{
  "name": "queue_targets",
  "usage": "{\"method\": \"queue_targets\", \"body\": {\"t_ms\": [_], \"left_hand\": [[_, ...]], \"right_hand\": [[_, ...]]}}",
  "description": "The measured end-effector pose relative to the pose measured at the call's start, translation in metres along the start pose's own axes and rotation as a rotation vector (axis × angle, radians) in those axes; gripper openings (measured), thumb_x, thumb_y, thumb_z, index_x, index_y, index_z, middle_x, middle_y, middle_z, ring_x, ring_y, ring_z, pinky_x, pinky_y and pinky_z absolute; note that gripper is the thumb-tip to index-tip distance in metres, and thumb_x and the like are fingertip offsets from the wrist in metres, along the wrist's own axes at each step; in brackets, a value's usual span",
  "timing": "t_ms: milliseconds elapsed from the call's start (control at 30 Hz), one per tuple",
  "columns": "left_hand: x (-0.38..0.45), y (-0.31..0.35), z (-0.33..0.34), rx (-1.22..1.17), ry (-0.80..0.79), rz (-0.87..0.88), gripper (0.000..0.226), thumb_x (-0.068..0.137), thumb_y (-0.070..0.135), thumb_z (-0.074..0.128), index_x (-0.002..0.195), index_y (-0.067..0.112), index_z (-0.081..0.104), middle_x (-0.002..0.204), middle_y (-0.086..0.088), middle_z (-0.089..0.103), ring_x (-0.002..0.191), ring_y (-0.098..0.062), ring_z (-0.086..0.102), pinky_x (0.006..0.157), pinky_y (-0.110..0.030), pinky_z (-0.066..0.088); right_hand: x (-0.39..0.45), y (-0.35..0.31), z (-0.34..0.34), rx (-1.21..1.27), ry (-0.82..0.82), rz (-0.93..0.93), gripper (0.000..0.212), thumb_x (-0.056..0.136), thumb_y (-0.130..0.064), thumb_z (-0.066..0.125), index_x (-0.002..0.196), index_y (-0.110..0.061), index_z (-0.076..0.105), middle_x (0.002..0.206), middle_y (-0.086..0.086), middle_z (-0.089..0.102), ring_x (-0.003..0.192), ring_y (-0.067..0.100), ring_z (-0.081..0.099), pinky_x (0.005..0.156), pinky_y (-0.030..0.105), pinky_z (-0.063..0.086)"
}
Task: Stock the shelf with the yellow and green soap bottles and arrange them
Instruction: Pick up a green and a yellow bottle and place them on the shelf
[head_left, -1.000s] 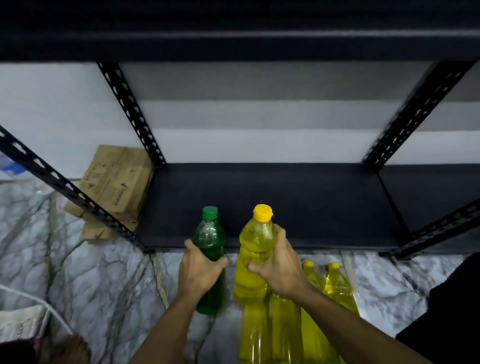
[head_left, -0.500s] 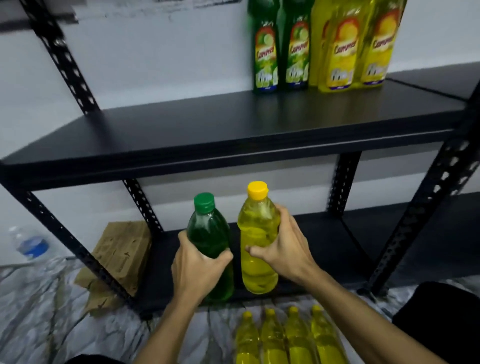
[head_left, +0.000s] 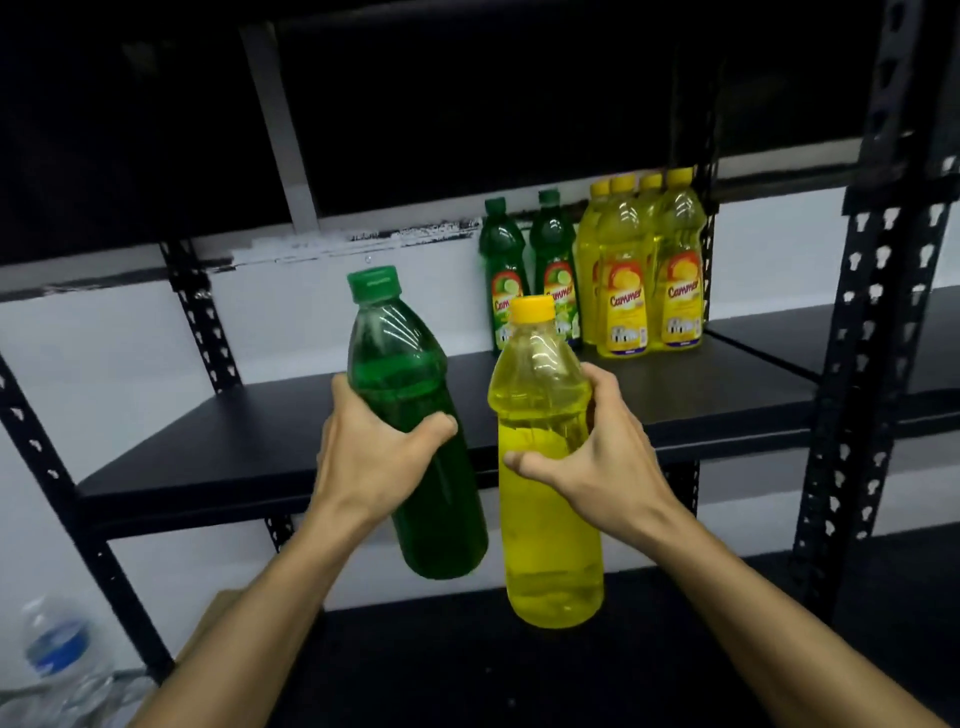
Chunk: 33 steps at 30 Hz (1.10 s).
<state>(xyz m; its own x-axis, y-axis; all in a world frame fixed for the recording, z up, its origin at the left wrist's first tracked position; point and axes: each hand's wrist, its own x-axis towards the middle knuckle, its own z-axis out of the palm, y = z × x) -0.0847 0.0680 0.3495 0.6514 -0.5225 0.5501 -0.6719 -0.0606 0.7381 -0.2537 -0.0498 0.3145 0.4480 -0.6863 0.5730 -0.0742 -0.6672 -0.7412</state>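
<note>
Gripping at mid-body, left hand (head_left: 371, 462) holds the green bottle (head_left: 415, 415); right hand (head_left: 597, 462) the yellow bottle (head_left: 545, 467). Both are probably heavy and slippery.

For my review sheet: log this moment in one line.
left hand: holds green bottle | right hand: holds yellow bottle | both before shelf

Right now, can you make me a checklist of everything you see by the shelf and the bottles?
Surface: black shelf, front part bare.
Job's things: green bottle and yellow bottle held up in front of the shelf; labelled green bottles and labelled yellow bottles standing at the back right.
Clutter: water bottle at lower left.
Hands: left hand grips the green bottle; right hand grips the yellow one.
Cables: nothing seen.
Surroundings: white wall, black uprights.
</note>
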Motion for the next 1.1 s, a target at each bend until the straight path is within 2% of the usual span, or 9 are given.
{"method": "queue_targets", "body": {"t_ms": [100,167,233,300,433,733,933,1000,1100], "left_hand": [[0.024,0.024,-0.004,0.017,0.031,0.013,0.068,0.058,0.045,0.076,0.112,0.023,0.041,0.097,0.01,0.058,0.092,-0.017,0.06,0.081,-0.04,0.053],[0.039,0.038,-0.003,0.032,0.059,0.026,0.065,0.064,0.043,0.078,0.111,0.021,0.04,0.095,0.011,0.055,0.09,-0.018,0.059,0.08,-0.04,0.053],[0.053,0.047,0.002,0.039,0.074,0.022,0.064,0.066,0.043,0.077,0.111,0.02,0.039,0.093,0.011,0.054,0.088,-0.017,0.059,0.079,-0.041,0.054],[0.065,0.052,0.01,0.048,0.085,0.009,0.065,0.065,0.046,0.075,0.111,0.019,0.038,0.093,0.01,0.054,0.088,-0.018,0.059,0.079,-0.043,0.055],[0.084,0.056,0.029,0.105,0.087,-0.01,0.065,0.067,0.05,0.072,0.11,0.019,0.034,0.095,0.005,0.056,0.088,-0.023,0.058,0.08,-0.042,0.053],[0.113,0.039,0.063,0.175,0.006,-0.032,0.069,0.067,0.055,0.071,0.111,0.017,0.032,0.1,-0.002,0.056,0.088,-0.027,0.058,0.077,-0.042,0.053],[0.133,0.026,0.075,0.157,-0.087,-0.039,0.073,0.065,0.058,0.07,0.114,0.019,0.033,0.106,-0.001,0.056,0.093,-0.027,0.057,0.083,-0.044,0.053],[0.136,0.021,0.075,0.123,-0.147,-0.032,0.079,0.064,0.062,0.071,0.119,0.021,0.031,0.113,-0.001,0.056,0.1,-0.025,0.058,0.086,-0.046,0.054],[0.132,0.01,0.071,0.049,-0.165,-0.016,0.103,0.059,0.074,0.072,0.136,0.027,0.023,0.134,0.002,0.051,0.117,-0.021,0.055,0.095,-0.045,0.051]], "right_hand": [[0.025,-0.021,-0.016,0.015,0.037,-0.056,0.105,0.051,-0.062,0.079,0.139,-0.031,0.03,0.123,-0.013,0.055,0.114,0.011,0.054,0.097,0.044,0.047],[0.042,-0.032,-0.025,0.027,0.054,-0.083,0.101,0.058,-0.051,0.085,0.141,-0.028,0.031,0.118,-0.017,0.052,0.113,0.008,0.052,0.098,0.039,0.045],[0.058,-0.039,-0.031,0.027,0.065,-0.113,0.092,0.064,-0.039,0.087,0.138,-0.025,0.034,0.106,-0.022,0.049,0.099,-0.001,0.051,0.09,0.027,0.044],[0.074,-0.041,-0.033,0.02,0.07,-0.126,0.088,0.066,-0.034,0.087,0.137,-0.022,0.036,0.099,-0.023,0.047,0.091,-0.002,0.049,0.083,0.021,0.041],[0.099,-0.037,-0.026,-0.015,0.079,-0.125,0.092,0.066,-0.036,0.087,0.139,-0.018,0.035,0.112,-0.013,0.049,0.105,0.007,0.05,0.088,0.028,0.044],[0.142,-0.012,-0.007,-0.058,0.118,-0.051,0.099,0.067,-0.044,0.084,0.144,-0.019,0.029,0.132,-0.003,0.05,0.121,0.016,0.05,0.099,0.044,0.046],[0.158,0.0,-0.007,-0.015,0.096,-0.05,0.09,0.074,-0.03,0.083,0.145,-0.019,0.028,0.114,-0.014,0.043,0.11,0.004,0.042,0.086,0.015,0.034],[0.156,0.001,-0.008,0.005,0.069,-0.035,0.096,0.076,-0.03,0.081,0.15,-0.022,0.02,0.125,-0.014,0.042,0.117,0.0,0.036,0.092,0.012,0.031],[0.145,0.006,-0.007,0.027,0.096,0.027,0.117,0.068,-0.048,0.079,0.154,-0.028,0.002,0.15,-0.002,0.034,0.135,0.012,0.035,0.103,0.029,0.034]]}}
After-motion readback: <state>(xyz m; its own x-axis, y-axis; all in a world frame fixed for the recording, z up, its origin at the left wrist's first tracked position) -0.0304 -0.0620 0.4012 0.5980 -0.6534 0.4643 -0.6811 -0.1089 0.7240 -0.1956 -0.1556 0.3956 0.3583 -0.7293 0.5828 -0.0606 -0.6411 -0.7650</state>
